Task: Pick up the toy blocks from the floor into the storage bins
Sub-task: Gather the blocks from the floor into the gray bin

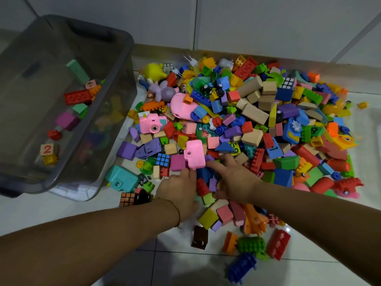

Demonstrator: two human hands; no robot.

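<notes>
My left hand [179,191] reaches straight-fingered to the pink toy [194,154], my right hand [235,182] lies spread on the pile of toy blocks [257,120], neither gripping anything — barely begun, I'd say: a few blocks [77,97] in the grey storage bin [121,65], nearly everything on the floor [309,265] beside it.

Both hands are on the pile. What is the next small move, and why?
Probably close both hands around the blocks between them: the left hand and right hand rest open there, and the grey bin stands near, at the left.

Glossy floor tiles [206,269]; translucent grey plastic bin [115,112]; matt foam-like blocks [254,113].
</notes>
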